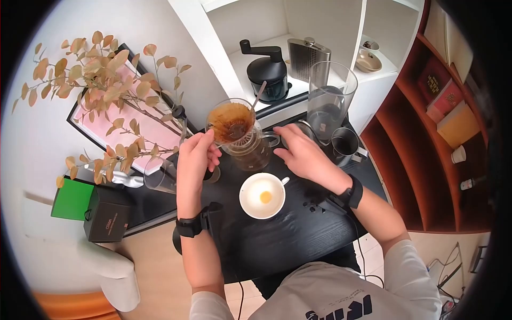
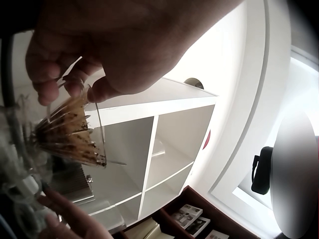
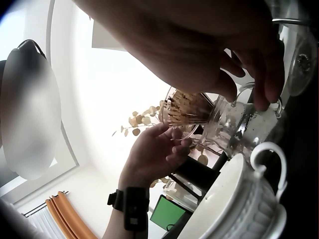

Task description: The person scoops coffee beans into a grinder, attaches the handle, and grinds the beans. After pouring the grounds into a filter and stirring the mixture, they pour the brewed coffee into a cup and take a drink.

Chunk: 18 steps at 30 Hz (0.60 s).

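A glass coffee dripper (image 1: 217, 111) lined with a brown-stained paper filter (image 1: 233, 121) sits on a glass carafe (image 1: 250, 158) holding dark liquid. Wet grounds cling inside the filter, and a thin stick (image 1: 260, 92) leans up from its far rim. My left hand (image 1: 195, 157) is at the dripper's left side, where its fingers pinch the clear handle (image 2: 64, 85). On the other side, my right hand (image 1: 305, 151) has thumb and fingers spread around the carafe's handle (image 1: 273, 140), a gap between them. Nearer stands a white cup (image 1: 262, 212) with a little yellowish liquid inside.
Right of the carafe are a tall glass cylinder (image 1: 332, 80) and a dark cup (image 1: 344, 145). Behind, a hand grinder (image 1: 268, 74) and a metal flask (image 1: 308, 58) occupy a white shelf. Leafy branches (image 1: 120, 80), a clear glass (image 1: 159, 176) and a black box (image 1: 108, 213) stand left.
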{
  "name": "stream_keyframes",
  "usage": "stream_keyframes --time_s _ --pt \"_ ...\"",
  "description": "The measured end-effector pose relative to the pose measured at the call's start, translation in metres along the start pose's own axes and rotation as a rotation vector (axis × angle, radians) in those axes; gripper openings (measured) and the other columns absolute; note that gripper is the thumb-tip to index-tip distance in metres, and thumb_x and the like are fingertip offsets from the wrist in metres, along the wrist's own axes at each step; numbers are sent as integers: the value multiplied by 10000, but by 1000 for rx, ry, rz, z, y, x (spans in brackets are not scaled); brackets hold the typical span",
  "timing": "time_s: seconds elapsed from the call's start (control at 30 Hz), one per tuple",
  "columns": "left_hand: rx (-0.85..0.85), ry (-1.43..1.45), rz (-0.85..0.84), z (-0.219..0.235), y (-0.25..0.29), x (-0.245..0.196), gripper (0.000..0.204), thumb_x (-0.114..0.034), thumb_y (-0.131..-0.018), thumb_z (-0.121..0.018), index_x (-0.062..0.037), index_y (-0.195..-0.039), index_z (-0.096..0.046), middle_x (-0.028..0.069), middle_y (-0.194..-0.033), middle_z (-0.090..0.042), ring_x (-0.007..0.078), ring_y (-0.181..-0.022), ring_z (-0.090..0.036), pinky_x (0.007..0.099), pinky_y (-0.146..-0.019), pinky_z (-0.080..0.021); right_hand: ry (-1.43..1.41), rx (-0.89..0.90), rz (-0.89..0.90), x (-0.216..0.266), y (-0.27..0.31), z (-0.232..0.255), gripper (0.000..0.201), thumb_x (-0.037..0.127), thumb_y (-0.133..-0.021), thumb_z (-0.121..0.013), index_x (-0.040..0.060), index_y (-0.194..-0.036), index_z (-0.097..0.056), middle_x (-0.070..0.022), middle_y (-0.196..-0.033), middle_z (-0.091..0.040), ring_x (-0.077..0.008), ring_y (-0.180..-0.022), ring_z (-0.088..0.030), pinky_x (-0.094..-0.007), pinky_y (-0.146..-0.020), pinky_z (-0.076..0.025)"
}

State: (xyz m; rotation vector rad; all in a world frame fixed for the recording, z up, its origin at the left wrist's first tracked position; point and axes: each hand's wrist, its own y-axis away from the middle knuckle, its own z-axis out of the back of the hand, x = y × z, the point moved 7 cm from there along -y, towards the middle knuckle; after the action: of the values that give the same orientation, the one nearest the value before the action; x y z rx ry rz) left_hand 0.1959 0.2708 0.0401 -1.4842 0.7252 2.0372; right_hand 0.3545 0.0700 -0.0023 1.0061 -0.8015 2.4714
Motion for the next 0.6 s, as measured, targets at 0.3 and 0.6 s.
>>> stream_keyframes --time_s 0.3,0.6 --pt "32 63 28 0 -2 5 362 -345 -1068 -622 -72 -833 -584 79 -731 -665 124 -571 -605 254 -483 -425 -232 441 -347 -22 -22 -29 265 259 -1089 -633 18 -985 -594 -20 -797 -631 -88 -692 -630 -267 -576 -525" --pt "42 106 -21 -2 8 -7 366 -354 -1064 -642 -74 -833 -593 67 -734 -661 113 -577 -605 238 -482 -417 -411 420 -395 -18 -10 -25 325 287 -1120 -575 35 -915 -568 0 -767 -605 -87 -678 -601 -266 -596 -510"
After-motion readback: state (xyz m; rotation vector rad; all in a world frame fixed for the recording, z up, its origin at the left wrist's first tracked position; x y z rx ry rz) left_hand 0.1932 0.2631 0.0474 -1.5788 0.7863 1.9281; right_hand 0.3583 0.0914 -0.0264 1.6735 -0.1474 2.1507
